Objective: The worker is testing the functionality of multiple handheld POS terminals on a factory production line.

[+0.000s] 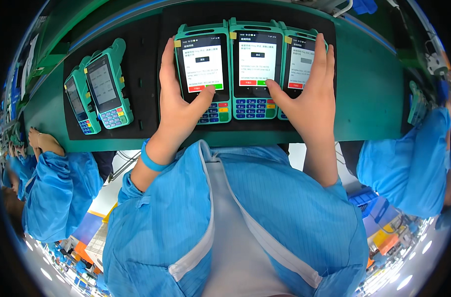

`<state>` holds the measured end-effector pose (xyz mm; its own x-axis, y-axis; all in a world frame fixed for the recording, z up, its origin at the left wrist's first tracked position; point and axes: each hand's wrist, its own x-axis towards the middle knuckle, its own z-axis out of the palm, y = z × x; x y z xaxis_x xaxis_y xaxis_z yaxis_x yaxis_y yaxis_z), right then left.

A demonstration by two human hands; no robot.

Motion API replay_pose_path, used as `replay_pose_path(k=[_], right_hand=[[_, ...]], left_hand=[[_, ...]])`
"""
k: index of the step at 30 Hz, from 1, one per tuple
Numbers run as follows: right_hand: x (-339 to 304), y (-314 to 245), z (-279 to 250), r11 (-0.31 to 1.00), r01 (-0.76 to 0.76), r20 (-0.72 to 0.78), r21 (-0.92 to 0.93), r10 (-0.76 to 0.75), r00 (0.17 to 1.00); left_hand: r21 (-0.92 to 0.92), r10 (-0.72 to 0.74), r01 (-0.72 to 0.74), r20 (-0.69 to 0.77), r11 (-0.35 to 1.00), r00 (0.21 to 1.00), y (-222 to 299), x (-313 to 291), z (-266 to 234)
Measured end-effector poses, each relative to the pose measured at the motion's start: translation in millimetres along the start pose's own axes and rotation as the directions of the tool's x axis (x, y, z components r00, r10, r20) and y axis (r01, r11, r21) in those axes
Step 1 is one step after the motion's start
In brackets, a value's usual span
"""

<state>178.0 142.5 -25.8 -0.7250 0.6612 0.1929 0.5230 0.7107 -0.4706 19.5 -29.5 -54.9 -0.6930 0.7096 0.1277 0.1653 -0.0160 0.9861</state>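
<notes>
Three green handheld payment terminals with lit white screens lie side by side before me. My left hand (180, 111) is open along the outer edge of the left terminal (200, 59), its thumb on the green on-screen button. Fingers spread, my right hand (309, 101) lies over the right terminal (298, 64), covering part of its screen and keypad. Its thumb reaches the green button on the middle terminal (256, 64). Below each screen is a keypad with blue, red, yellow and green keys; my left hand partly hides the left one.
Two more terminals, an inner one (107, 89) and an outer one (80, 101), lie at the left on the black mat (141, 59). The green bench (369, 99) runs across. Co-workers in blue sit at both sides; another terminal (416, 104) is at far right.
</notes>
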Motion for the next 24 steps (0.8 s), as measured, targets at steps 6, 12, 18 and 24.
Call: replay_pose_path(k=[6,12,18,24], right_hand=[[2,30,-14,0.707,0.024,0.042,0.707,-0.077,0.996],[2,51,-10,0.61,0.001,0.055,0.792,-0.073,0.996],[3,57,-12,0.613,0.041,0.045,0.789,-0.123,0.991],[3,60,-14,0.661,0.046,0.011,0.749,-0.081,0.997]], left_hand=[[0.027,0.015,-0.015,0.007,1.0,1.0,1,2,-3],[0.373,0.199,-0.191,0.018,0.908,0.98,21,-3,-21],[0.842,0.585,-0.089,-0.289,0.532,0.758,39,-9,-191],[0.86,0.17,0.507,-0.493,-0.05,0.853,-42,-1,-456]])
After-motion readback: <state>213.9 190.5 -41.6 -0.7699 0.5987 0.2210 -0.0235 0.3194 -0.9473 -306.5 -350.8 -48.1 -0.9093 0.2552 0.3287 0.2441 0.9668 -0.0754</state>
